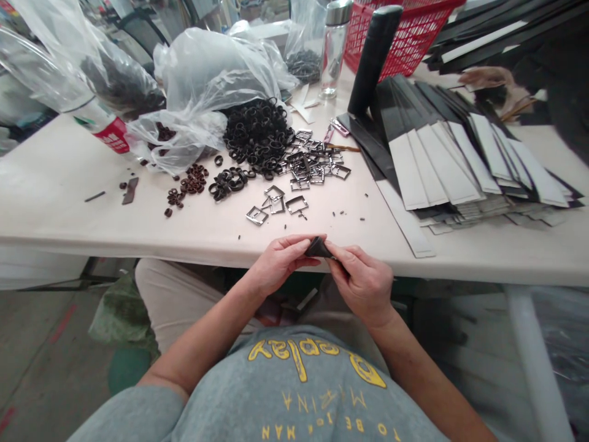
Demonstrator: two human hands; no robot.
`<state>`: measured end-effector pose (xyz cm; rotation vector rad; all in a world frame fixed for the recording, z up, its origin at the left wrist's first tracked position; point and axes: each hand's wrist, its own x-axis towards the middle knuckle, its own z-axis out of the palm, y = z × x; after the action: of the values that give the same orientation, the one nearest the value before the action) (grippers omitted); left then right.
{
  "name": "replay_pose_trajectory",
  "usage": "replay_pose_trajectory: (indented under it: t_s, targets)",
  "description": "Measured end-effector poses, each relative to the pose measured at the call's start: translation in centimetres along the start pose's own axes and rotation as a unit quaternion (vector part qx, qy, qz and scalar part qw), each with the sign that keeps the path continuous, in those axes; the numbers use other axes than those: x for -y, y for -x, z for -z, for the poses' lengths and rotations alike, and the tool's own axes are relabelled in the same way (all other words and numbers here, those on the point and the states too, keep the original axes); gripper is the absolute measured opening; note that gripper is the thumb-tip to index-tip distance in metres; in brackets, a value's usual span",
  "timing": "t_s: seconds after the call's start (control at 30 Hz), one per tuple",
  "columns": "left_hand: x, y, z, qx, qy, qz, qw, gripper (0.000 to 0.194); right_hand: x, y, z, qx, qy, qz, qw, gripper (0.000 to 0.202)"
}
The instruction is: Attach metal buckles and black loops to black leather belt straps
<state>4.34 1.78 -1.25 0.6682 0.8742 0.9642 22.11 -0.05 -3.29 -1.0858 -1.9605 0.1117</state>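
At the table's front edge, a folded black leather-like strip [318, 247] is pinched between both hands. My left hand [280, 263] is closed on its left end, thumb and fingers pressed together. My right hand [365, 279] grips the other side, and its fingers cover much of the strip. Just beyond the hands lie several loose metal buckles [297, 205], with a larger pile of buckles [310, 161] behind them. Left of these are black loops [229, 182], a heap of black loops [257, 132] and small brown loops [194, 180].
A stack of black and white strips [442, 166] covers the right side. Behind stand a black cylinder [375, 58], a glass bottle [334, 49] and a red basket [405, 37]. Plastic bags [216, 67] and a red-labelled cup [108, 132] are at the left back.
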Motion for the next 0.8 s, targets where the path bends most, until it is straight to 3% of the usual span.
replay_pose_trajectory:
  t_s: [0.13, 0.27, 0.5, 0.7, 0.8]
  targets:
    - [-0.8, 0.0, 1.0, 0.01, -0.101, 0.002, 0.995, 0.028, 0.1, 0.4, -0.1, 0.016, -0.001, 0.003, 1.0, 0.026]
    - [-0.6, -0.1, 1.1, -0.025, -0.17, -0.048, 0.984, 0.024, 0.2, 0.3, -0.2, 0.016, 0.009, 0.0, 1.0, 0.024]
    - [1.4, 0.4, 0.0, -0.045, 0.042, -0.018, 0.998, 0.032, 0.0, 0.4, -0.6, 0.011, 0.051, -0.011, 0.999, 0.021]
    - [2.4, 0.7, -0.8, -0.04, -0.005, -0.031, 0.999, 0.028, 0.8, 0.3, -1.1, 0.004, 0.073, -0.026, 0.997, 0.03]
    - [2.3, 0.8, -0.8, -0.032, -0.024, -0.027, 0.999, 0.028, 0.7, 0.3, -0.8, 0.005, 0.011, -0.074, 0.997, 0.043]
